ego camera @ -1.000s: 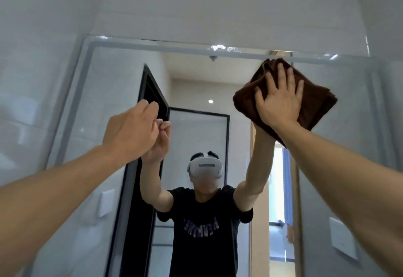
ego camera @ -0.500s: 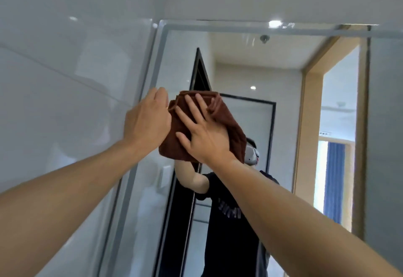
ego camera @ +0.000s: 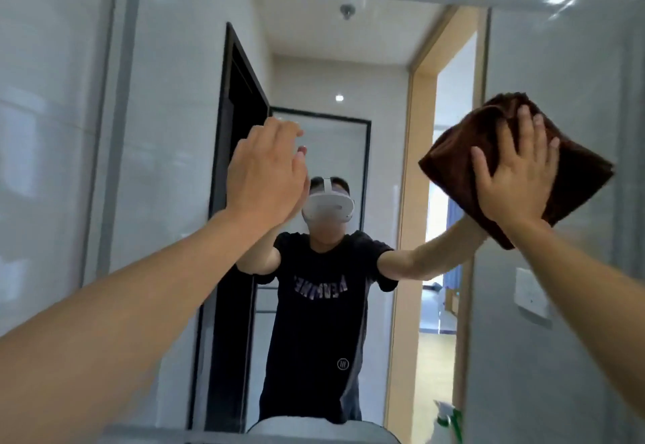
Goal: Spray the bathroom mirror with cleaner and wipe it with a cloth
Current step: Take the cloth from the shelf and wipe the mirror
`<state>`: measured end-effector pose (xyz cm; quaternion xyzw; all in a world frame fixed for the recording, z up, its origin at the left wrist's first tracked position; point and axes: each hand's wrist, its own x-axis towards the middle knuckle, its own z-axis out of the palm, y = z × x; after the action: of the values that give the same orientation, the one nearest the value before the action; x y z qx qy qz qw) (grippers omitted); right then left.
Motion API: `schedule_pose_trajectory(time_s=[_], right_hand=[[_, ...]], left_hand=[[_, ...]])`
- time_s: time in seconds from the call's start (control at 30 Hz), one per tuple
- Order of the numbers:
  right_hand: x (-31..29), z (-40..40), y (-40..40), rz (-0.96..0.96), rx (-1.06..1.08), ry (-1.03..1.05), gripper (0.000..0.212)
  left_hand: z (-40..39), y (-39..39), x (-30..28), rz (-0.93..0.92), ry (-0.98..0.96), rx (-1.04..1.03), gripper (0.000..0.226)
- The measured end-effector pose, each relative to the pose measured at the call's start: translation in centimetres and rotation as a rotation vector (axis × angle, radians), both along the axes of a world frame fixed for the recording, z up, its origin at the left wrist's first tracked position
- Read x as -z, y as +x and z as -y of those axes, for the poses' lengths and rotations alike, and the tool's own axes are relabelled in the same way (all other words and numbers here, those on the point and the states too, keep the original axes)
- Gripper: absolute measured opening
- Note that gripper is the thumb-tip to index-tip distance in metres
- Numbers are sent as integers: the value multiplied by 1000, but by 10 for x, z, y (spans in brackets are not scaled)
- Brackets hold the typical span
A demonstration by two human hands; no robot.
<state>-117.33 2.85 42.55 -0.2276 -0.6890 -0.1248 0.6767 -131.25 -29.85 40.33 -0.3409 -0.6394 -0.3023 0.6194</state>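
Two bare forearms are raised toward the mirror (ego camera: 181, 122); the right hand (ego camera: 516, 181) is spread flat, fingers straight, pressed on a folded brown cloth (ego camera: 572, 171) held against the glass at its right side. The left hand (ego camera: 265, 171) is held up empty near the glass, fingers relaxed. A green spray bottle (ego camera: 450, 419) is glimpsed, blurred, low at right

A soft, matt brown cloth (ego camera: 565, 178) with a plush nap lies against the smooth, glossy mirror (ego camera: 349, 66) set among shiny white wall tiles (ego camera: 52, 129).
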Motion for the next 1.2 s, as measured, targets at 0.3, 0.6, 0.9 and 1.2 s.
schedule_pose_trajectory(time_s=[0.3,0.6,0.9,1.2], right_hand=[[25,-26,17,-186,8,-266,70],[60,148,-82,161,-94,159,64],[174,285,-179,489,-402,590,61],[126,214,-134,409,-363,556,62]], left_hand=[[-24,10,31,7,-127,-5,31],[52,9,59,156,-28,0,31],[90,-9,101,210,48,-32,23],[30,16,103,179,140,41,11]])
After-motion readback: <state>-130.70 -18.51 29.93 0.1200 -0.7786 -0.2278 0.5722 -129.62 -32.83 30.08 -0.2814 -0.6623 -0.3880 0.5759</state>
